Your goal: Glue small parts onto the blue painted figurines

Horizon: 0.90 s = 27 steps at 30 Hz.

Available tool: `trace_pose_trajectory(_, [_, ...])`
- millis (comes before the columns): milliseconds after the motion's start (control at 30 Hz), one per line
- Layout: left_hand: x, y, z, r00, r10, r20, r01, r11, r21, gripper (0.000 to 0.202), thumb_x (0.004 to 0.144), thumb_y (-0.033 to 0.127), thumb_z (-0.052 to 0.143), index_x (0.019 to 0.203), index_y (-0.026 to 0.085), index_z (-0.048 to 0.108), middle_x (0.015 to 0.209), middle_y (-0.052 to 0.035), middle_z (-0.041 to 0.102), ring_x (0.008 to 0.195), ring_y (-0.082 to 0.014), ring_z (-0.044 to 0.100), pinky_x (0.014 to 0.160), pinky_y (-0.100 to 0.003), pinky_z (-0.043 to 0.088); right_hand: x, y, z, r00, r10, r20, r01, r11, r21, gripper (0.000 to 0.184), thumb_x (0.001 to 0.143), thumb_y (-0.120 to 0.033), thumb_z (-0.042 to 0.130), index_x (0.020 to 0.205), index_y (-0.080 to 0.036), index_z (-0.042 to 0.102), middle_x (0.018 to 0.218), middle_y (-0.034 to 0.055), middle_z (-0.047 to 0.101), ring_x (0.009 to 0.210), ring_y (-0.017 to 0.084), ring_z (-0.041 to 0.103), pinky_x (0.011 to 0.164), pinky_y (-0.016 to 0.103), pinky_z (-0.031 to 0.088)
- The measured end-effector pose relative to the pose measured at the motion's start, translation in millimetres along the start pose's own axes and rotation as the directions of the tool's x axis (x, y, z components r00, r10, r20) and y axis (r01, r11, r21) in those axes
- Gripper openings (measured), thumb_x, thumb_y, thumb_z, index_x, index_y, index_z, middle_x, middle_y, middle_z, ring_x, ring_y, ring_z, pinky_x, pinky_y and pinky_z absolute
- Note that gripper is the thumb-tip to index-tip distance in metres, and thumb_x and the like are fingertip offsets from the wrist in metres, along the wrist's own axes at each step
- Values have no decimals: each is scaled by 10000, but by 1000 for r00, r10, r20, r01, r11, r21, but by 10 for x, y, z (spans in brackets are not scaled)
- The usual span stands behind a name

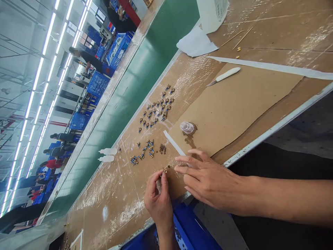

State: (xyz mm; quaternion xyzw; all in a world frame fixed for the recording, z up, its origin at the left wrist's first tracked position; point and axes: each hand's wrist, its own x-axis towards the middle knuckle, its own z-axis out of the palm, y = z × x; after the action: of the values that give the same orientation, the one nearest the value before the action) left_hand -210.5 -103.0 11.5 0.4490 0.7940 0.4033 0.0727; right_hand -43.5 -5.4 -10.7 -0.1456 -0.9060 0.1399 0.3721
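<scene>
My left hand (159, 196) pinches a small gold-coloured piece (164, 170) between thumb and forefinger, just above the table; most of the piece is hidden by the fingertips. My right hand (205, 177) is held to the right of it, fingers stretched out and apart, with nothing visible in them. Between the two hands is a tiny dark brown piece (169, 166). Beyond them lies a small pile of brown bead-like pieces (162, 149), beside a heap of small blue-and-gold pieces (149, 147). More blue-and-gold pieces (158, 107) stand spaced out farther off.
A small clear container (187, 128) sits on a cardboard sheet (234, 107), beside a wet stain. A white-handled knife (227, 74) lies at its far edge. Two white bottles (108, 151) lie left; a large translucent bottle (212, 15) stands right. Blue bins (192, 225) are below the table edge.
</scene>
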Motion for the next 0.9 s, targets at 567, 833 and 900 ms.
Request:
trace_pose_trajectory(567, [19, 249, 120, 947, -282, -155, 306, 939, 157, 365, 676, 497, 682, 877, 192, 677, 875, -22, 681, 857, -174, 622, 838, -285, 458, -296, 947, -912, 890, 263, -371, -284, 959, -3, 56, 865, -166, 527, 860, -205, 566, 990, -5, 681, 1078, 199, 576, 927, 424, 349])
trace_pose_trajectory(833, [38, 262, 119, 934, -306, -186, 345, 910, 232, 373, 648, 513, 687, 865, 210, 680, 875, -23, 687, 888, -214, 627, 902, -367, 442, -312, 1101, -879, 870, 309, -384, -341, 940, -18, 44, 866, -182, 524, 850, -202, 560, 971, -12, 676, 1072, 208, 577, 930, 424, 354])
trace_pose_trajectory(900, [40, 272, 124, 932, -303, -199, 347, 904, 251, 370, 645, 515, 685, 864, 216, 683, 873, -21, 691, 885, -221, 631, 900, -375, 445, -319, 1095, -885, 871, 314, -378, -345, 938, -16, 48, 869, -185, 518, 859, -203, 561, 965, -12, 677, 1072, 208, 576, 932, 423, 353])
